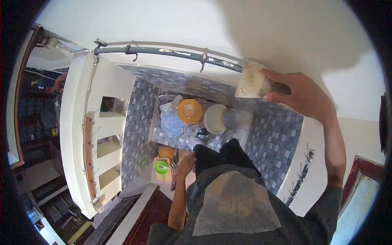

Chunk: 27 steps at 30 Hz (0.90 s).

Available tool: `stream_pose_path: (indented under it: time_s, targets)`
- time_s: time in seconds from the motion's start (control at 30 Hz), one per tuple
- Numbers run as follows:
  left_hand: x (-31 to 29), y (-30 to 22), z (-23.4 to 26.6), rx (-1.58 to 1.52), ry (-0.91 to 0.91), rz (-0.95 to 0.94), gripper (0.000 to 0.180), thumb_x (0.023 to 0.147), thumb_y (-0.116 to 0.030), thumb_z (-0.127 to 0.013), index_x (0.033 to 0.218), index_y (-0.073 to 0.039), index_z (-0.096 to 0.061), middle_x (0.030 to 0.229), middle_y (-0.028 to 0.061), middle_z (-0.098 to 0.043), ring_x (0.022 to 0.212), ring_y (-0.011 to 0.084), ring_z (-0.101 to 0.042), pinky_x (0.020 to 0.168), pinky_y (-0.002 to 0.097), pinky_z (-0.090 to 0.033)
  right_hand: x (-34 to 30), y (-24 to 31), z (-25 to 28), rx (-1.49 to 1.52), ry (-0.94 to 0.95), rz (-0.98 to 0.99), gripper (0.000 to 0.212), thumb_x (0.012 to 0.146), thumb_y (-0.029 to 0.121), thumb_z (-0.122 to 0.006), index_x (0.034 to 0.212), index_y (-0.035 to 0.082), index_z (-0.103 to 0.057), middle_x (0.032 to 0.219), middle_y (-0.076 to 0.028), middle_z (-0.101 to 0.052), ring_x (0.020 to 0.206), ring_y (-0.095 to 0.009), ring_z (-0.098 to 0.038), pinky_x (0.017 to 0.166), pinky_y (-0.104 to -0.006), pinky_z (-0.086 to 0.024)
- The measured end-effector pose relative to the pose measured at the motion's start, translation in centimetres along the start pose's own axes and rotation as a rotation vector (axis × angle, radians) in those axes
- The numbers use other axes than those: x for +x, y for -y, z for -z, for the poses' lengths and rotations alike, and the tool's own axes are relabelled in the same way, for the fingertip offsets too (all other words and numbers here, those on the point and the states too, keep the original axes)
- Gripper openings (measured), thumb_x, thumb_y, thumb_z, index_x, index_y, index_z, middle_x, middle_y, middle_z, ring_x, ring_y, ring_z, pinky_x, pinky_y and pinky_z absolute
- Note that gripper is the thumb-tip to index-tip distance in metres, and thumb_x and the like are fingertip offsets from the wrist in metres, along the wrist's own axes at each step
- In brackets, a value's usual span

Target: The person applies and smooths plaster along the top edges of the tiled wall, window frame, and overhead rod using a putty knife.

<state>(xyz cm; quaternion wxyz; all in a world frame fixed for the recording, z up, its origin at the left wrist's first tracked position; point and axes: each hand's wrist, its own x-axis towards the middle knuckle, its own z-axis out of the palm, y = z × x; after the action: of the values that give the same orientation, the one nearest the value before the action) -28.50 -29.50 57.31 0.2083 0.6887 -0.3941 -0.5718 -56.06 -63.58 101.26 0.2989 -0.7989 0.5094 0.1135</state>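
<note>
My right hand (300, 92) is raised at the far right against the pale wall. Its fingers grip a cream, square-edged block (251, 83), which looks worn and stained. The block covers the right end of a dark rail (179, 53) with peeling pale patches and a few hooks. My left hand (186, 164) hangs low beside my dark trousers, fingers pointing up in view. Just left of it is a strip of dark reddish cloth (174, 181); I cannot make out whether the hand holds it.
Below, on a tiled floor, are an orange basin (189, 111), a white bucket (214, 118) and crumpled blue cloth (171, 120). A green scoop (162, 168) lies further left. A low cream wall (75, 134) with square openings and a hook rack (88, 155) stands left.
</note>
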Motion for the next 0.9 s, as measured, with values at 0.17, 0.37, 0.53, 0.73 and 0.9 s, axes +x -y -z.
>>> stream_pose_path:
  time_s: [0.17,0.37,0.53,0.73,0.9]
  targets:
    - [0.8,3.0,-0.4,0.314,0.035,-0.133,0.043,0.086,-0.022,-0.060,0.125,-0.005,-0.053,0.119,0.0177,-0.060,0.108,0.0328,-0.058,0.092,0.0392,-0.045,1.1,0.8,-1.3,0.028,-0.197,0.007,0.053,0.085,0.030,-0.065,0.129,0.006,-0.051,0.093,-0.012,-0.065,0.083,-0.019,-0.059,0.078,-0.0299,-0.044]
    - [0.2,3.9,-0.9,0.084,0.029,0.013,0.036,0.087,-0.023,-0.058,0.118,-0.006,-0.059,0.113,0.0172,-0.063,0.107,0.0320,-0.059,0.091,0.0384,-0.046,0.6,-1.6,-0.6,0.215,-0.082,0.055,0.053,0.087,0.034,-0.062,0.130,0.004,-0.050,0.107,-0.019,-0.064,0.095,-0.021,-0.060,0.086,-0.0312,-0.043]
    - [-0.2,6.4,-1.3,0.185,0.035,-0.103,0.034,0.088,-0.021,-0.053,0.116,-0.005,-0.060,0.109,0.0189,-0.064,0.103,0.0342,-0.060,0.089,0.0395,-0.046,2.9,-0.3,-0.1,0.241,-0.053,0.049,0.054,0.088,0.035,-0.061,0.129,0.001,-0.050,0.107,-0.020,-0.064,0.094,-0.020,-0.059,0.086,-0.0312,-0.044]
    - [0.5,11.1,-2.4,0.059,0.003,-0.011,0.034,0.086,-0.023,-0.053,0.111,-0.003,-0.061,0.106,0.0231,-0.062,0.102,0.0401,-0.057,0.088,0.0437,-0.045,2.3,-1.9,-0.3,0.192,-0.109,0.170,0.066,0.085,0.057,-0.053,0.122,0.004,-0.056,0.094,-0.021,-0.066,0.084,-0.032,-0.063,0.078,-0.0372,-0.048]
    - [-0.3,6.2,-2.3,0.185,0.074,0.062,0.036,0.085,-0.026,-0.054,0.113,-0.004,-0.060,0.102,0.0245,-0.063,0.099,0.0419,-0.058,0.086,0.0451,-0.046,1.9,-1.1,-1.3,0.054,-0.173,0.118,0.064,0.083,0.056,-0.056,0.123,0.006,-0.057,0.095,-0.021,-0.065,0.085,-0.034,-0.063,0.078,-0.0396,-0.048]
